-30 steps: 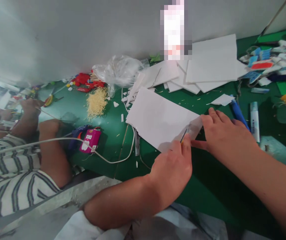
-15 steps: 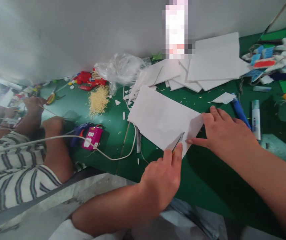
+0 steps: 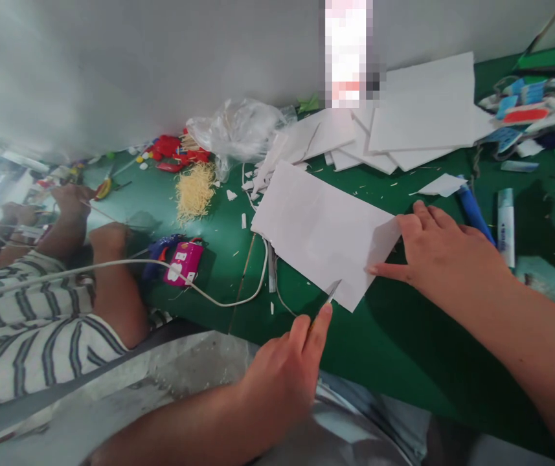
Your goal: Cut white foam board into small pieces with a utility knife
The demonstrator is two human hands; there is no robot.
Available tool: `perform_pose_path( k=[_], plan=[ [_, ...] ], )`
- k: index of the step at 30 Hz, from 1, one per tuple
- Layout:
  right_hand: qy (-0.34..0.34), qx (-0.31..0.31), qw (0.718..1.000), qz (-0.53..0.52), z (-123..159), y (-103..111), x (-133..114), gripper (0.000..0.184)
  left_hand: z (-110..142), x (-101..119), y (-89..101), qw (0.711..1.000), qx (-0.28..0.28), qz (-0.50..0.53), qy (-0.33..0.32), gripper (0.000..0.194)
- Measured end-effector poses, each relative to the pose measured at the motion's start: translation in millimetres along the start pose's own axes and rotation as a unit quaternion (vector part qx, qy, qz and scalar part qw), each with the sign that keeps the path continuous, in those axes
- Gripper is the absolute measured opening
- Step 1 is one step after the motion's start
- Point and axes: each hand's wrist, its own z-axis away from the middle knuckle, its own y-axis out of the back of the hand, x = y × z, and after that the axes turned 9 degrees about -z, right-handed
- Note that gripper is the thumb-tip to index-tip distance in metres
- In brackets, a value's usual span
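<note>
A white board (image 3: 320, 220), like foam sheet, lies slanted on the green tabletop (image 3: 374, 362). My left hand (image 3: 289, 359) is closed round a craft knife (image 3: 334, 292) at the board's near edge. The blade's tip is over the board, close to its near right corner; most of the handle is hidden in my fingers. My right hand (image 3: 447, 243) rests at the board's right end, fingers spread, with the thumb and forefinger touching its edge.
White sheets (image 3: 423, 110) are stacked behind the board, beside a clear plastic bag (image 3: 243, 129). A blue marker (image 3: 476, 213) and a white tube (image 3: 505, 226) lie right. A white cable (image 3: 228, 303) loops past a pink box (image 3: 184, 262). Another person's arm (image 3: 114, 278) is at left.
My left hand has drawn the knife back towards me and to the left, so its tip is nearer the board's near edge. My right hand stays on the board.
</note>
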Motion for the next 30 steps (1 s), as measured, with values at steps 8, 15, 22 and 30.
perform_pose_path(
  k=[8,15,22,30],
  plan=[
    [-0.032,-0.042,0.999,0.001,-2,7,-5,0.098,17,0,-12.6,0.998,-0.049,0.036,0.028,0.071],
    [-0.021,0.005,0.998,-0.067,-1,0,1,0.089,37,-11,-18.4,0.995,0.040,0.090,0.011,0.062],
    [-0.058,0.067,0.986,-0.144,-7,1,-5,0.083,41,-37,-31.1,0.981,0.165,0.100,-0.010,0.055],
    [-0.093,0.133,0.896,-0.413,-21,7,7,0.061,23,-46,-39.3,0.977,0.212,-0.023,-0.012,0.060]
  ],
)
